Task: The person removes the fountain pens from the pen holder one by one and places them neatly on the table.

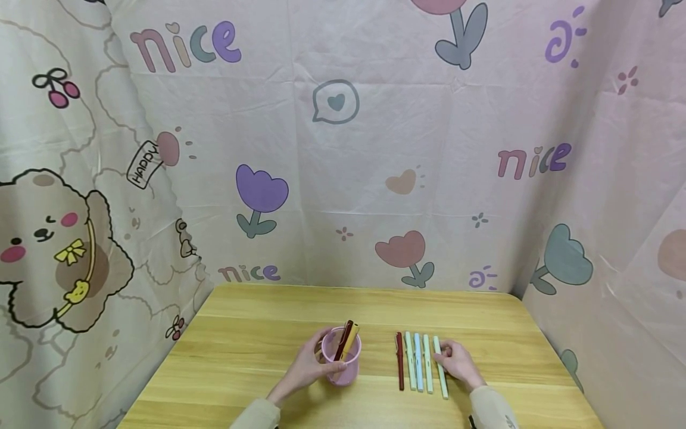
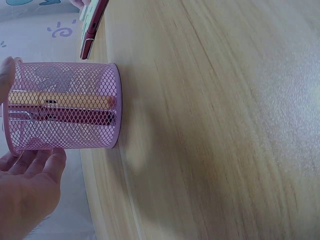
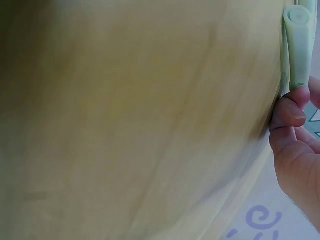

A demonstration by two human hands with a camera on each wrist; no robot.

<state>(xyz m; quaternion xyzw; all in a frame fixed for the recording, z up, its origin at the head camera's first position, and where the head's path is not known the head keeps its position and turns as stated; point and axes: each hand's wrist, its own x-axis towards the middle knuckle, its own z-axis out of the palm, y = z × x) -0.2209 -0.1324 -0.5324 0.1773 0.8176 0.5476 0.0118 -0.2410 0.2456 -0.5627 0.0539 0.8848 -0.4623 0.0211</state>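
A pink mesh pen holder (image 1: pixel 345 376) stands upright on the table, with a dark red pen (image 1: pixel 343 341) and an orange-yellow pen (image 1: pixel 352 342) inside it. My left hand (image 1: pixel 308 362) grips it from the left, thumb at the near side and fingers round the far side. To its right lies a row of pens: a dark red pen (image 1: pixel 400 360), a light blue pen (image 1: pixel 418 361) and several light green ones. At the right end of that row, my right hand (image 1: pixel 460 363) pinches a light green pen (image 3: pixel 299 50) between thumb and fingers.
The wooden table (image 1: pixel 241 310) has a rounded far right corner. A printed cloth (image 1: pixel 332 161) hangs behind it, with more cloth at both sides.
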